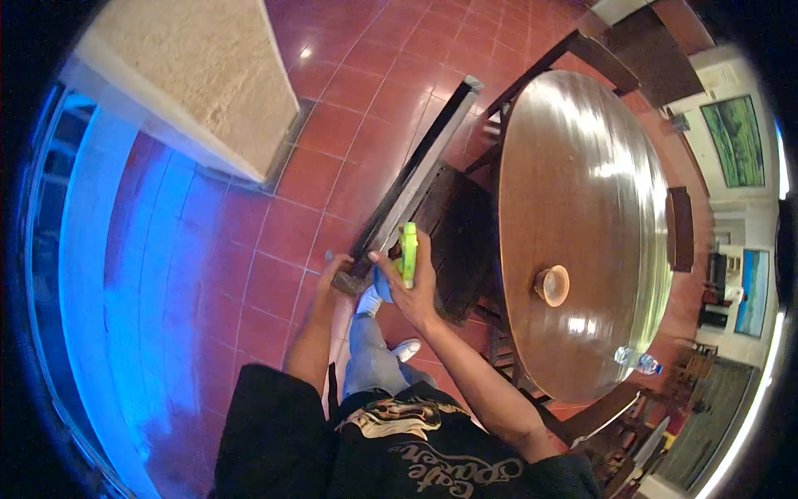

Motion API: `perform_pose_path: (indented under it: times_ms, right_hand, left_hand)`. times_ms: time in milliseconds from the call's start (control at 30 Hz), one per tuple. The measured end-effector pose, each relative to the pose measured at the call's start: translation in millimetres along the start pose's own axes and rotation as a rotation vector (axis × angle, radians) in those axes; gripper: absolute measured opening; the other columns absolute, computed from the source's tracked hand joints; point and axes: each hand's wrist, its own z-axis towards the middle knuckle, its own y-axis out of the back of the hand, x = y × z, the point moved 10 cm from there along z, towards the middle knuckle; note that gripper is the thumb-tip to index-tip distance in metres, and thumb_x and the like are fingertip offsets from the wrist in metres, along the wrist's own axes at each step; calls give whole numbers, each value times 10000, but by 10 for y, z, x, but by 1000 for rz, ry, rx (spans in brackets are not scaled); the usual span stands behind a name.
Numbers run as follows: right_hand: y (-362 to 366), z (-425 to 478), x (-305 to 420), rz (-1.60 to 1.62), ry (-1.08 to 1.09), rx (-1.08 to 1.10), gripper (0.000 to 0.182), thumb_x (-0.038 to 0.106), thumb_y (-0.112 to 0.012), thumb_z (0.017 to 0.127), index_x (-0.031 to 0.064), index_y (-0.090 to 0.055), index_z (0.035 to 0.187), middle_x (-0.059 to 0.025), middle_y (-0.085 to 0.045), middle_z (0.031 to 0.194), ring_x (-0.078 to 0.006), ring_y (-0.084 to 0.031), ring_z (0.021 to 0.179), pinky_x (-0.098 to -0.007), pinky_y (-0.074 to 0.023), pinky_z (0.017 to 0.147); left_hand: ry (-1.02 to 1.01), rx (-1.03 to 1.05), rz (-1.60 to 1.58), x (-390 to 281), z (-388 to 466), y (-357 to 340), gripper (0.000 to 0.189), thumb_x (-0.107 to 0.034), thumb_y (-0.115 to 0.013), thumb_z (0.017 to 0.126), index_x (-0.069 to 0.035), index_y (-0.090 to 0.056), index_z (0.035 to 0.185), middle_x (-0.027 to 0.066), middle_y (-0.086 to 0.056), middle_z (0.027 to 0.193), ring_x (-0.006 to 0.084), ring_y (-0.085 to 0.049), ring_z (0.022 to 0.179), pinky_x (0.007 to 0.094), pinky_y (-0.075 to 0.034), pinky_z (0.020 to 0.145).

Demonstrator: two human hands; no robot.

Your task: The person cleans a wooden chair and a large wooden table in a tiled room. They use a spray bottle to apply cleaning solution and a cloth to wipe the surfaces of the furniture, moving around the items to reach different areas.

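Note:
My right hand (414, 280) is closed around a yellow-green spray trigger (408, 254), with something blue below it, perhaps the bottle or a cloth. My left hand (338, 267) rests at the near end of a long dark wooden chair back (430, 150), and its fingers are partly hidden, so its grip is unclear. The long top edge of the chair back runs away from me towards the upper right. Beside it, to the right, lies the dark slatted seat (458, 231). Both of my feet are on the tiled floor just behind the hands.
An oval polished wooden table (561, 206) stands at the right, bearing a small clay bowl (552, 285) and a clear plastic bottle (637, 360). Dark wooden chairs (679, 229) surround it. A stone-topped block (193, 75) stands at the upper left on red floor tiles.

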Motion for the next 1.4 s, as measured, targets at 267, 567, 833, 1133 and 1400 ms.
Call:
perform_pose_path:
  times_ms: [267, 567, 833, 1133, 1400]
  right_hand:
    - [221, 1, -19, -132, -37, -27, 653, 333, -754, 835, 73, -413, 1328, -186, -629, 972, -342, -644, 855, -433, -512, 745]
    - [943, -136, -294, -259, -22, -130, 620, 299, -753, 848, 97, -416, 1328, -144, -618, 933, -267, -617, 802, -381, -509, 749]
    - [1060, -150, -335, -188, -13, -189, 551, 310, -718, 853, 67, -496, 1295, -237, -642, 1049, -426, -634, 953, -466, -504, 801]
    - [1109, 21, -333, -156, -16, -204, 520, 317, -705, 861, 144, -463, 1287, -206, -663, 847, -429, -651, 774, -508, -502, 677]
    - [1036, 16, -406, 3, 33, -150, 495, 264, -700, 857, 151, -449, 1268, -217, -643, 888, -445, -635, 812, -524, -484, 687]
  left_hand:
    - [73, 15, 49, 472, 4, -135, 217, -211, -611, 830, -64, -658, 983, 121, -681, 909, 270, -647, 797, 417, -532, 736]
    - [155, 16, 29, 1419, 225, -338, 198, -188, -604, 835, -62, -658, 977, 118, -681, 907, 263, -646, 801, 407, -531, 736]
    - [260, 32, 192, 1607, 240, -476, 183, -169, -597, 839, -59, -658, 972, 115, -681, 906, 256, -645, 805, 399, -530, 735]
    - [329, -4, 329, 1615, 67, -456, 166, -146, -590, 843, -57, -659, 966, 113, -680, 904, 249, -644, 810, 389, -528, 735]
    - [347, -19, 396, 1743, 21, -540, 154, -127, -583, 848, -55, -659, 960, 110, -680, 903, 242, -643, 814, 380, -527, 734]
